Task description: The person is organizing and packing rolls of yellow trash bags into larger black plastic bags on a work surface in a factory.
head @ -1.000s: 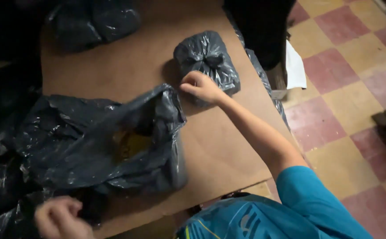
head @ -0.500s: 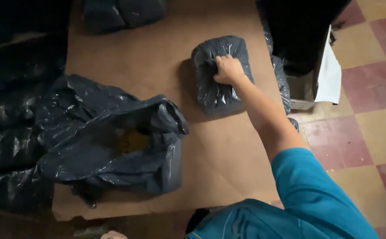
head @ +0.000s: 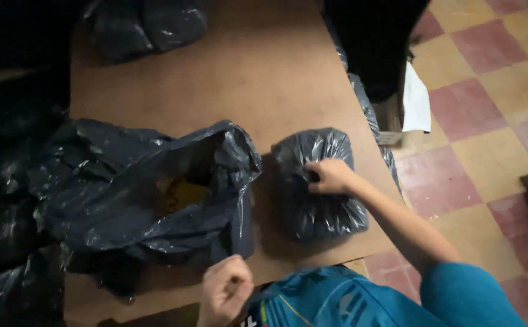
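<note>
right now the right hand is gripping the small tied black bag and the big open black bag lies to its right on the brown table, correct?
Not quite. The right hand does grip the small tied black bag, but the head view shows the big open black bag lying to its left on the brown table.

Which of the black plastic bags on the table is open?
The large black bag left of centre: its mouth gapes, showing something yellow inside. The small bundle under the right hand and the far bag look closed.

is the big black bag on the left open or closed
Open. The big bag lies on the table with its mouth gaping, and something yellow shows inside.
</note>
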